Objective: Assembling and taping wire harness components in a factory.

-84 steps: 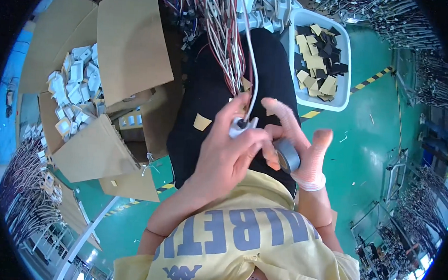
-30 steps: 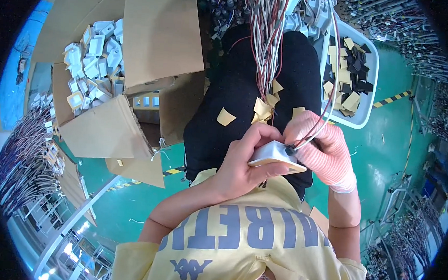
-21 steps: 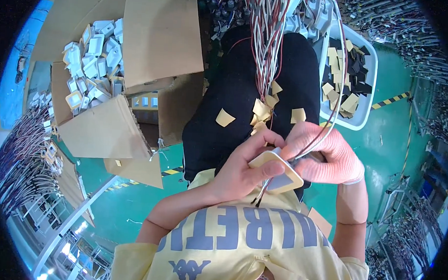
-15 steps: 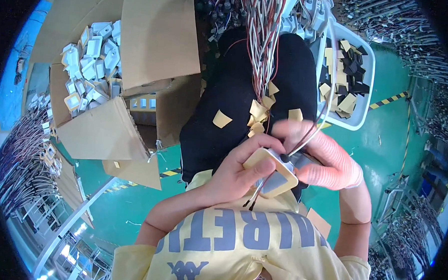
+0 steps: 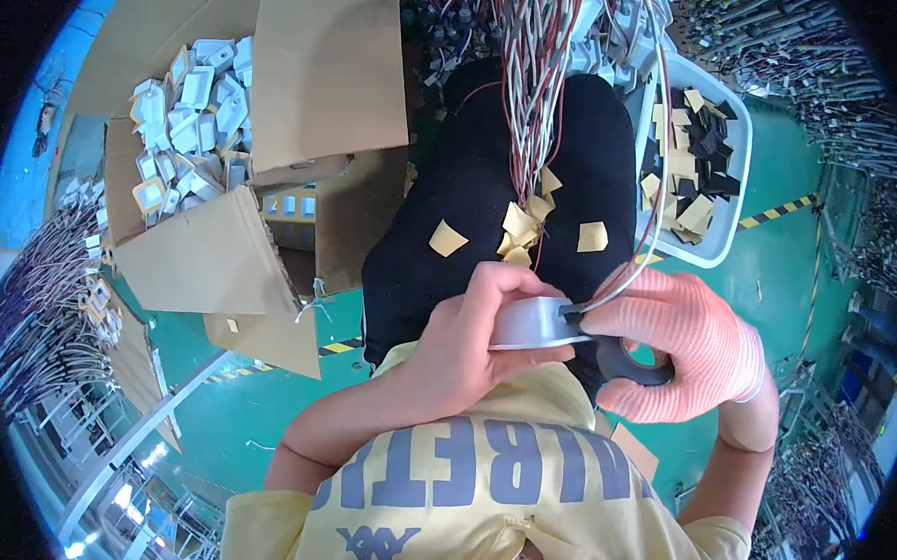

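My bare left hand (image 5: 474, 331) wraps round a white plastic housing (image 5: 535, 324), now with its rounded back up and its rim toward my shirt. A white and red cable (image 5: 618, 285) enters the housing's right side at a small dark fitting. My right hand (image 5: 681, 345), in an orange-pink striped glove, closes its thumb and fingers on the cable beside that fitting. A black ring-shaped thing (image 5: 637, 368) shows within the curled right fingers; its kind is partly hidden. Yellowish paper pieces (image 5: 448, 238) lie on my black-trousered lap.
At left stands an open cardboard box (image 5: 204, 254) full of white housings (image 5: 195, 119). A white tub (image 5: 715, 254) of black and yellowish pieces sits at right. Bundled wires (image 5: 531, 103) hang over my legs, with more wire bundles at both sides. Striped tape (image 5: 777, 211) marks the green floor.
The housing has turned over, from its open face with wire ends showing to its back. My right hand has shifted right, and the black ring-shaped thing has come into sight.
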`<state>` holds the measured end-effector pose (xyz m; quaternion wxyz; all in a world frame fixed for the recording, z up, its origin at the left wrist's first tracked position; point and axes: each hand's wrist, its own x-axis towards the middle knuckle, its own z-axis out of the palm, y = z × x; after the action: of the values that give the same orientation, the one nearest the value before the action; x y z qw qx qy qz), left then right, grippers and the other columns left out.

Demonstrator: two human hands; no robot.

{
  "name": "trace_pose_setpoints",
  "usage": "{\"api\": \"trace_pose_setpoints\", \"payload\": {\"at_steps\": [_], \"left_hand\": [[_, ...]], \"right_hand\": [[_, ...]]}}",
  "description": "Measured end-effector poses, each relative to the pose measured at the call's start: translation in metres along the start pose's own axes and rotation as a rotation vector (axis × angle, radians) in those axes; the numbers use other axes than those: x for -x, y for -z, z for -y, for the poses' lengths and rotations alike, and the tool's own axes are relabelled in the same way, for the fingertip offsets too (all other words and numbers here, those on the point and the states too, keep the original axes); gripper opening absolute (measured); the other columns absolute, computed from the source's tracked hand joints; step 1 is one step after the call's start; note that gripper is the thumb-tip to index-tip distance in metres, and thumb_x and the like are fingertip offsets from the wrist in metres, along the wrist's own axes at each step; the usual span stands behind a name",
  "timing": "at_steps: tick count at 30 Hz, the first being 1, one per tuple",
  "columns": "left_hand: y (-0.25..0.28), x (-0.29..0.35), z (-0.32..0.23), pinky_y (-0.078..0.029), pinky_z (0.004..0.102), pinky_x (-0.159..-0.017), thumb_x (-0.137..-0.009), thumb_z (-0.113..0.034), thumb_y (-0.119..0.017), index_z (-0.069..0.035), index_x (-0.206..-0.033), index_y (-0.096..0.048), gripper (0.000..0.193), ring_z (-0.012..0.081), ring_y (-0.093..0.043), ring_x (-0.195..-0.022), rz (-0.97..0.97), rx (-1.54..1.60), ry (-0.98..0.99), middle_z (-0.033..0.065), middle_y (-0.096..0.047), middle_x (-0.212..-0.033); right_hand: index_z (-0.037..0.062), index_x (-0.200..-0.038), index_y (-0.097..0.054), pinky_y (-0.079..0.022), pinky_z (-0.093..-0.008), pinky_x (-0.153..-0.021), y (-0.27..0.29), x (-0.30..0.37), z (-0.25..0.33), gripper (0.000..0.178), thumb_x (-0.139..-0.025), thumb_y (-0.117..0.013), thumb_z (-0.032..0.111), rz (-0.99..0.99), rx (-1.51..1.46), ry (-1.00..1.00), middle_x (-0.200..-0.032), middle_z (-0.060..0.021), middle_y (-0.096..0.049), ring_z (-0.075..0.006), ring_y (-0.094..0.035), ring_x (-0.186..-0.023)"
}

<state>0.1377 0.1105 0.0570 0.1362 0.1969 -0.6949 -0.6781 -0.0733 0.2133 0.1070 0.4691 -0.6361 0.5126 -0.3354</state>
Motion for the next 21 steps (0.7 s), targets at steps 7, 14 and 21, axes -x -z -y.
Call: {"api": "trace_pose_setpoints", "payload": {"at_steps": [7,14,21], "left_hand": [[0.014,-0.013,-0.003,-0.049,0.0377,-0.073,-0.070,-0.003,-0.068,0.001,-0.097,-0.048,0.034,0.0306,-0.061,-0.083,0.021,-0.615,-0.397,0.0177,-0.061,-0.101],[0.023,-0.023,0.001,-0.049,0.0355,-0.074,-0.077,-0.007,-0.059,-0.001,-0.094,-0.049,0.021,0.0290,-0.062,-0.085,0.022,-0.791,-0.520,0.0174,-0.061,-0.099],[0.021,-0.022,-0.001,-0.051,0.0344,-0.071,-0.072,-0.015,-0.076,-0.002,-0.095,-0.046,0.040,0.0294,-0.065,-0.079,0.158,-0.383,-0.134,0.0151,-0.063,-0.090]], "right_hand": [[-0.0057,-0.102,-0.058,-0.050,-0.0312,-0.065,-0.023,0.004,0.005,0.060,-0.073,-0.076,0.043,-0.181,-0.324,-0.300,-0.092,-0.0169,-0.061,-0.0233,-0.061,-0.073],[-0.0071,-0.108,-0.051,-0.052,-0.0298,-0.049,-0.052,0.004,0.013,0.089,-0.074,-0.054,0.075,-0.430,-0.974,-0.661,-0.091,-0.0202,-0.062,-0.0245,-0.064,-0.058],[-0.0076,-0.141,-0.026,-0.045,-0.0228,-0.046,-0.074,0.022,0.024,0.102,-0.075,-0.071,0.056,-0.315,-1.145,-0.497,-0.083,-0.0176,-0.061,-0.0155,-0.056,-0.049]]}}
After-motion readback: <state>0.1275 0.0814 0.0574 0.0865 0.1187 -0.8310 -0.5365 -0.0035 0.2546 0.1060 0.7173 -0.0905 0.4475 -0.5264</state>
